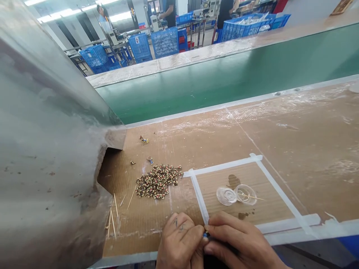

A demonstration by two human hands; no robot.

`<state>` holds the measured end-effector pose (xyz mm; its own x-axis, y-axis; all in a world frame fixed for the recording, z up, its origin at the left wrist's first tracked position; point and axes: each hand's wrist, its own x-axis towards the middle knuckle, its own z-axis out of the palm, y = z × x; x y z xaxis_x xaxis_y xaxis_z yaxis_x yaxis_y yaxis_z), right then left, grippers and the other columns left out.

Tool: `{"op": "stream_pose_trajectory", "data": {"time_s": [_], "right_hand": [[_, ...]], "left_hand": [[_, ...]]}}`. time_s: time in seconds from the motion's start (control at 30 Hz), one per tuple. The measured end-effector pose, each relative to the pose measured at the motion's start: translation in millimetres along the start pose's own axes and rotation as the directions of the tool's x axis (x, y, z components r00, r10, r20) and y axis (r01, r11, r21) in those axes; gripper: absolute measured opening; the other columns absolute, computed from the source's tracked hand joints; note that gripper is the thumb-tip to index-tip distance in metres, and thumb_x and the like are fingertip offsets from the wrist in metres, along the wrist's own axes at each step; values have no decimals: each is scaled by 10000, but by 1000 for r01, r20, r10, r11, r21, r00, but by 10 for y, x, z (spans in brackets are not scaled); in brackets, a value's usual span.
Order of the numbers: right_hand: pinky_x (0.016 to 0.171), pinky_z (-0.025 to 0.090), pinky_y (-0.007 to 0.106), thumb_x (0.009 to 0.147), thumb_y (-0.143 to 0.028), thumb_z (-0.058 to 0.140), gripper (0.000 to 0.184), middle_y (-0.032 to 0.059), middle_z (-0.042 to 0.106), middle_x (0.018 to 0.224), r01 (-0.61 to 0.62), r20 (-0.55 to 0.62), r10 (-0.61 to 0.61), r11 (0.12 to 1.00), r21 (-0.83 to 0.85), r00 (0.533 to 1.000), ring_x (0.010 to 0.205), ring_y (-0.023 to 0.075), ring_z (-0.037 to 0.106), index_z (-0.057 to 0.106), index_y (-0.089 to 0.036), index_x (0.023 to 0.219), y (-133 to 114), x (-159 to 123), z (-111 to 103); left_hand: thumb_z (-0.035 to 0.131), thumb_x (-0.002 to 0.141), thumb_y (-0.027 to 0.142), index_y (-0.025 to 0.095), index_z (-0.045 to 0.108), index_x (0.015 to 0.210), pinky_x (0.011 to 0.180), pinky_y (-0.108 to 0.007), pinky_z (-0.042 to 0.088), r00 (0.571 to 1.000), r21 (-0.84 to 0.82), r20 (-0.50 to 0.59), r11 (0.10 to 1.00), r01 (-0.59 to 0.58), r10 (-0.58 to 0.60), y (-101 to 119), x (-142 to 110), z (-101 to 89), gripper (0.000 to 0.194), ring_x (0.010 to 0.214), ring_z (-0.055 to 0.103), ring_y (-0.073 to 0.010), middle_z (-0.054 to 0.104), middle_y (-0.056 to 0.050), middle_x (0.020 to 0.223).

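At the bench's front edge, my left hand [179,241] and my right hand [235,239] meet, fingertips pinched together. Between them shows a bit of a tiny blue and dark figurine [206,234]; most of it is hidden by the fingers. A heap of small painted pieces [158,182], dark with cream and red spots, lies beyond my left hand. Behind the heap are a small blue figurine [150,160], another figurine with a yellow base [144,139] and a single loose piece [132,163].
Past my right hand, a clear plastic cup [246,195] with a stick in it adjoins a clear lid [226,196] inside a white tape frame [200,198]. Wooden toothpicks [113,222] lie by a metal housing [56,149]. A green conveyor belt [224,82] runs behind; people work beyond.
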<state>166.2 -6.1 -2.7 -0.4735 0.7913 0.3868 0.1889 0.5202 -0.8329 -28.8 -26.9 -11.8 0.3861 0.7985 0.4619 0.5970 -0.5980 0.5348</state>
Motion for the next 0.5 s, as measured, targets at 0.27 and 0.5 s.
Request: {"op": "stream_pose_trajectory", "data": {"time_s": [0.27,0.5], "right_hand": [[656,554,229,1090,-291,537,184,59,696,870,-17,6,17,1000,11,1000,743,155,669,684,-188,1046,-33,3,-18],[656,541,219,1075,-249,565,136,50,693,865,-17,-27,18,999,42,999,735,145,667,685,-191,1048,-49,7,-13]], "left_hand": [[492,877,-8,201,498,890,610,-344,301,1000,-7,18,1000,-7,7,-15,15,-20,210,643,484,-188,541,-17,681],[500,877,-34,196,501,890,625,-338,321,998,-13,70,1000,3,-2,29,53,-95,230,673,491,-180,556,-17,704]]}}
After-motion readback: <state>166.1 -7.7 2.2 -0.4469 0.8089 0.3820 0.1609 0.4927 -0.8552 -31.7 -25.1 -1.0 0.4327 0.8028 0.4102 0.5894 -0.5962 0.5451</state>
